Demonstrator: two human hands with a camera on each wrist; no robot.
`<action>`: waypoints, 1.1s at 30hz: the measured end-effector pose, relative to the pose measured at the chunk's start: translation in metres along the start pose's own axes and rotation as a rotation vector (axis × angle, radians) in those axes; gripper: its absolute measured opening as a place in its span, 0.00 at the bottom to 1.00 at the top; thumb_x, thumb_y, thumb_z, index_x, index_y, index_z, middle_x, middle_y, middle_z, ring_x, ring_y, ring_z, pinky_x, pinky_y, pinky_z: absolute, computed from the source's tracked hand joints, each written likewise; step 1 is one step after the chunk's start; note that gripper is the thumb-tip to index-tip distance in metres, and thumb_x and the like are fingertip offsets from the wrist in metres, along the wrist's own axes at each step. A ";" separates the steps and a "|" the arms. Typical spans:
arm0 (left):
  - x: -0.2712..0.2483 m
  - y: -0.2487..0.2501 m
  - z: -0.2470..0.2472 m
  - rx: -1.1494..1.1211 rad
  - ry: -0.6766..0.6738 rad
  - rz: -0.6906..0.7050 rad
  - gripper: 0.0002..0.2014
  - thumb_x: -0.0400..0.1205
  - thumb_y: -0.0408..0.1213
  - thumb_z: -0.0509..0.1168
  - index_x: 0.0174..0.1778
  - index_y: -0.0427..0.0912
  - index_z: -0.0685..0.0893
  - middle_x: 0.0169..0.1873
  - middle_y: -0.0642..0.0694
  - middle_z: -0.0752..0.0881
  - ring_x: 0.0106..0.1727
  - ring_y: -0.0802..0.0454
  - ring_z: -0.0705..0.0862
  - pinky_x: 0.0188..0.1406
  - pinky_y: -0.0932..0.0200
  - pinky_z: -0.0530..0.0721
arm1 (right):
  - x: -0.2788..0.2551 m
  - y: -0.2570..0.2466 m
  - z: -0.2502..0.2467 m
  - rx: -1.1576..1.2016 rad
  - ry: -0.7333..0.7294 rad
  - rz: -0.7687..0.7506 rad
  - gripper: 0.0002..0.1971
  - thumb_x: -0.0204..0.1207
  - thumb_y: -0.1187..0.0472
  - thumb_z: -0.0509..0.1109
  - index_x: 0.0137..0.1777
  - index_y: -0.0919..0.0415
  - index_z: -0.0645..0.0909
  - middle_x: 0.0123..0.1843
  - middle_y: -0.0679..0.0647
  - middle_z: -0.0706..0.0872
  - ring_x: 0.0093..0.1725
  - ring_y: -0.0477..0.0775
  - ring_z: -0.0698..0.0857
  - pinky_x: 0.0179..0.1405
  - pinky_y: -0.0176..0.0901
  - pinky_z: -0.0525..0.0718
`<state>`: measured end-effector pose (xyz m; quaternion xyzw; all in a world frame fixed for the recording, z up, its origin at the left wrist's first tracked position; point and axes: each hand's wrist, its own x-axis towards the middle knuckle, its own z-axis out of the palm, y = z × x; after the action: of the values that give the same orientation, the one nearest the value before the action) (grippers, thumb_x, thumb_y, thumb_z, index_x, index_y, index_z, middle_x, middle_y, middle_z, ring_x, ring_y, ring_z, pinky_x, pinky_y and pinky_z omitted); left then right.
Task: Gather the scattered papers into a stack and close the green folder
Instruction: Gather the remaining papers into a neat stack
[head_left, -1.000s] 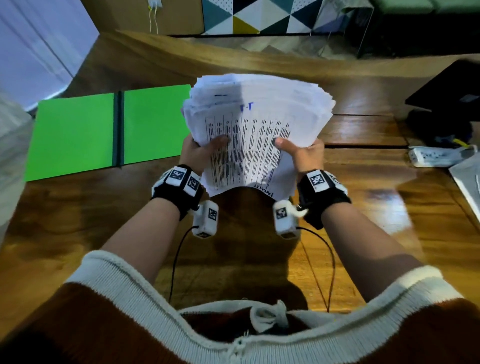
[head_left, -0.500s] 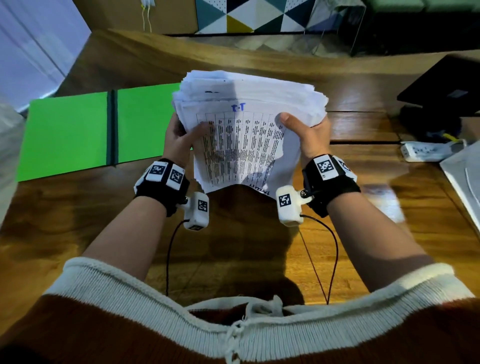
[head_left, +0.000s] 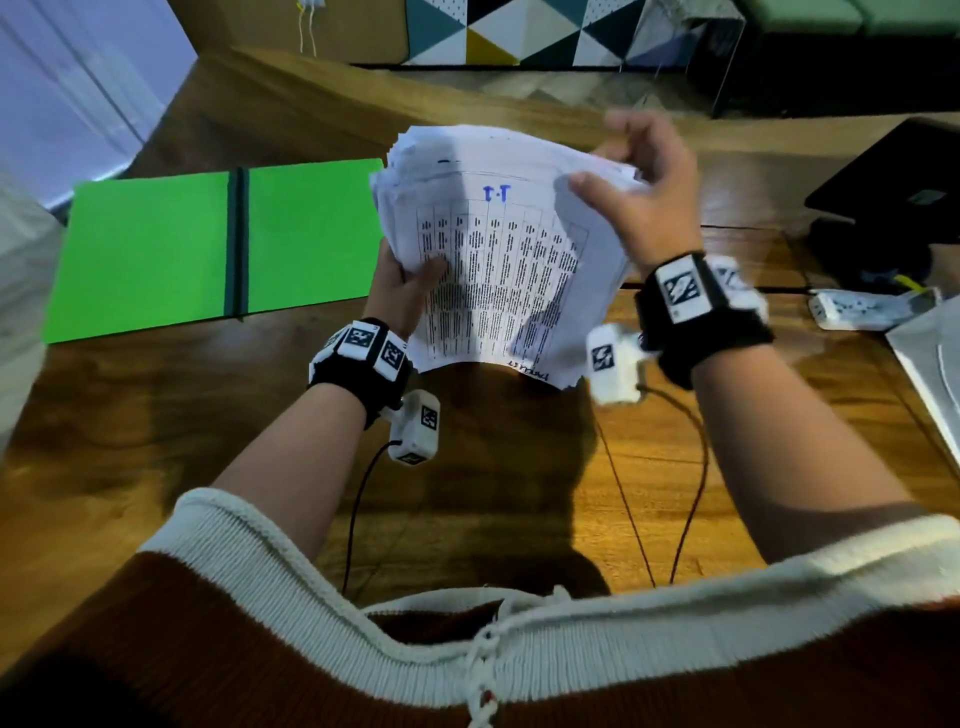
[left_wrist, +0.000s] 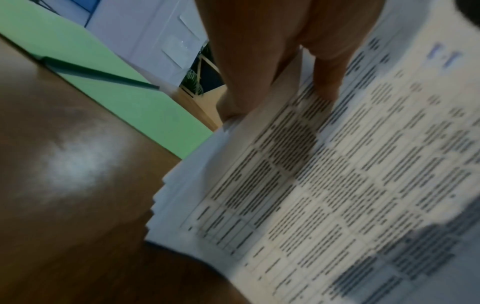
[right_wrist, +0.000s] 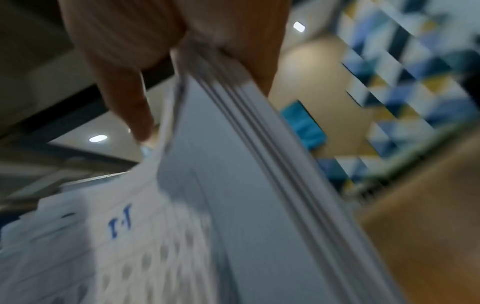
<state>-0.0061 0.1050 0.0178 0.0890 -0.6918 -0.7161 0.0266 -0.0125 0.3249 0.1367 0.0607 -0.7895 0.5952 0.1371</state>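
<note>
A thick stack of printed white papers (head_left: 509, 260) is held above the wooden table (head_left: 156, 441), its edges uneven. My left hand (head_left: 410, 280) grips the stack's left edge, thumb on the top sheet (left_wrist: 337, 185) and fingers underneath. My right hand (head_left: 623, 166) is blurred at the stack's far right corner, where thumb and fingers pinch the paper edges (right_wrist: 233, 144). The green folder (head_left: 156, 249) lies open and flat on the table to the left, with a dark spine (head_left: 236, 244) down its middle and its right edge behind the stack.
A black device (head_left: 893, 187) sits at the far right of the table. In front of it lie a white power strip (head_left: 862, 309) and a pale sheet (head_left: 930, 374) at the right edge. Cables run from both wrists toward my body.
My right hand has slid from the stack's near right side up to its far right corner. The left hand keeps its hold on the left edge.
</note>
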 end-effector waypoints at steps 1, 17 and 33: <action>-0.002 -0.004 -0.001 0.003 -0.017 -0.019 0.19 0.79 0.28 0.66 0.65 0.37 0.72 0.55 0.44 0.83 0.55 0.47 0.83 0.49 0.59 0.86 | 0.009 -0.015 -0.003 -0.197 -0.117 -0.040 0.27 0.62 0.55 0.80 0.61 0.52 0.76 0.47 0.47 0.84 0.46 0.44 0.84 0.52 0.43 0.84; -0.013 -0.043 -0.023 0.134 -0.137 -0.246 0.31 0.69 0.37 0.78 0.67 0.35 0.76 0.58 0.39 0.85 0.57 0.41 0.84 0.51 0.55 0.88 | 0.032 -0.068 0.066 -1.174 -0.561 -0.109 0.16 0.64 0.60 0.82 0.50 0.63 0.86 0.47 0.58 0.88 0.47 0.58 0.85 0.41 0.43 0.76; -0.008 0.051 -0.015 -0.164 0.159 -0.065 0.05 0.75 0.25 0.71 0.44 0.36 0.85 0.26 0.57 0.90 0.28 0.62 0.87 0.34 0.62 0.85 | -0.009 0.033 -0.038 0.147 -0.069 0.310 0.12 0.67 0.76 0.76 0.40 0.58 0.82 0.30 0.36 0.89 0.33 0.32 0.87 0.39 0.30 0.85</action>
<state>-0.0003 0.0892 0.0691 0.1654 -0.6232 -0.7616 0.0657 -0.0066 0.3697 0.1137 -0.0317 -0.7481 0.6627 0.0114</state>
